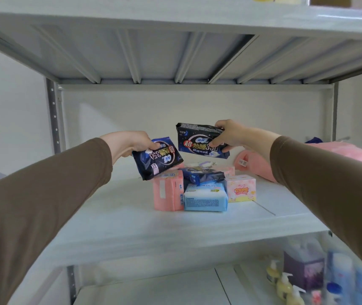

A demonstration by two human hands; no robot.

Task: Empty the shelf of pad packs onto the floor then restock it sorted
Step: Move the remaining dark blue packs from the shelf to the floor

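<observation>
On the white metal shelf [131, 216] a cluster of packs sits in the middle: the pink pad pack [168, 190] at left, the light blue pad pack [205, 198] in front, the small pink-and-yellow box [241, 188] at right, and a dark navy pad pack [202, 176] on top. The rolled pink towel [254, 161] lies behind at right. Bottles [283, 282] stand on the shelf below.

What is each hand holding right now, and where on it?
The left hand grips a dark blue pad pack by its upper end. The right hand pinches another dark blue pack at its right edge. Both are lifted above the shelf.
</observation>
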